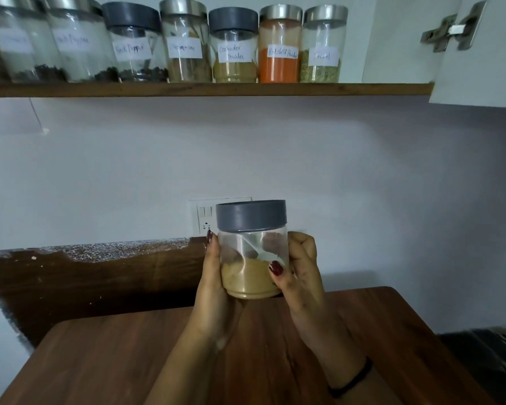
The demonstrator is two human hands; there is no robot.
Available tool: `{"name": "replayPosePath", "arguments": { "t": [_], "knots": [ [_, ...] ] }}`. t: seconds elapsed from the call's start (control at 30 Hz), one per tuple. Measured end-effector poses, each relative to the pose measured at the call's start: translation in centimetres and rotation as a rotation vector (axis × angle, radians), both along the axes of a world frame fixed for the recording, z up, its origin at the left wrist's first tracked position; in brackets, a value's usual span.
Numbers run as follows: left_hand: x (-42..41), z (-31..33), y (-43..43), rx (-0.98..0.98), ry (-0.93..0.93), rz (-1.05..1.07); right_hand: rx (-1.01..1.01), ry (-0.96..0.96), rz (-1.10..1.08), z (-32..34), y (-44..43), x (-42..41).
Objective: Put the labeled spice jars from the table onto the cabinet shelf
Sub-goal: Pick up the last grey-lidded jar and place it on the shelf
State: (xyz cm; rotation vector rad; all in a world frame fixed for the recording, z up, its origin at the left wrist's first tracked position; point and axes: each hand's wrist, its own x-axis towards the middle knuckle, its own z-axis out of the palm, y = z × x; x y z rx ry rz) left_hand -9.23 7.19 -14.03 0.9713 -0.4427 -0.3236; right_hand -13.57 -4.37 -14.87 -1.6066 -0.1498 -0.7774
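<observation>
a clear glass jar with a grey lid and tan powder is held upright just above the far edge of the brown wooden table. the left hand wraps its fingers round the jar's left side; the right hand curls round the right side, thumb pressed on the glass. high above the table, a dark wooden shelf carries a row of labelled glass jars.

Ahead of me a white switch-and-socket plate sits on the pale painted wall, just above a dark brown wooden panel with a flaked white top edge. Upper right, a silver metal hinge joins the white cabinet door.
</observation>
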Motion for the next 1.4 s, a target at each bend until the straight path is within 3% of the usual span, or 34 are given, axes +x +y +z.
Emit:
{"name": "replayPosePath", "arguments": {
  "t": [0.23, 0.4, 0.53, 0.67, 0.77, 0.9, 1.03, 1.2, 1.4],
  "knots": [
    [-0.7, 2.3, 0.6, -0.028, -0.062, 0.19, -0.025, -0.108, -0.033, 1.7, 0.7, -0.2],
    [-0.6, 3.3, 1.0, 0.102, -0.211, 0.431, -0.124, -0.096, -0.059, 3.8, 2.6, -1.2],
    [-1.2, 4.2, 1.0, 0.143, -0.299, 0.489, -0.098, -0.084, -0.118, 4.5, 3.5, -0.3],
    [-1.4, 4.6, 1.8, 0.178, -0.372, 0.463, 0.066, -0.105, -0.059, 4.8, 3.5, 0.2],
    [-0.2, 4.5, 2.8, 0.173, -0.288, 0.386, 0.144, -0.1, 0.006, 5.4, 3.3, 0.0],
    [0.5, 5.0, 3.6, 0.083, -0.064, 0.1, 0.22, -0.085, 0.131, 6.1, 3.1, -0.3],
    [0.6, 4.7, 3.5, 0.026, 0.001, -0.041, 0.258, -0.053, 0.234, 6.2, 3.3, -0.4],
    [0.4, 4.7, 3.3, -0.1, 0.06, -0.073, 0.214, -0.021, 0.256, 6.0, 3.2, 0.3],
    [0.3, 5.1, 3.1, -0.176, 0.056, 0.032, -0.074, 0.004, 0.008, 6.5, 2.0, 1.2]
  ]
}}
